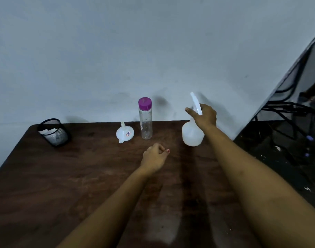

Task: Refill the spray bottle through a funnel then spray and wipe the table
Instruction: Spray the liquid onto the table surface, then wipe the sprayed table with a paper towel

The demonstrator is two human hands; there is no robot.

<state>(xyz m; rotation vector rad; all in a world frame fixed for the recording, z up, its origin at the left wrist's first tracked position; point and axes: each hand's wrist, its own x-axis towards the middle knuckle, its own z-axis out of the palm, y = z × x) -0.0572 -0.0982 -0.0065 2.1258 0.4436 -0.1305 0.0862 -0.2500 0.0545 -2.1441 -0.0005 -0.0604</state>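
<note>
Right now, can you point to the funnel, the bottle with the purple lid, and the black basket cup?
funnel (124,133), head view, on its white bowl.
bottle with the purple lid (146,125), head view, on its clear body.
black basket cup (55,134), head view, on its mesh wall.

Near half of table (63,185) open. Along far edge: mesh cup (54,132), funnel (124,133), capped bottle (145,119), spray bottle (192,134), gaps between.

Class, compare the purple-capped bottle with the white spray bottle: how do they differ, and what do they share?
The purple-capped bottle is tall, slim and clear; the spray bottle is squat, round and milky white. The first has a purple cap; the second a white spray head. The first stands untouched; the right hand grips the second's neck. Both are upright near the table's far edge.
</note>
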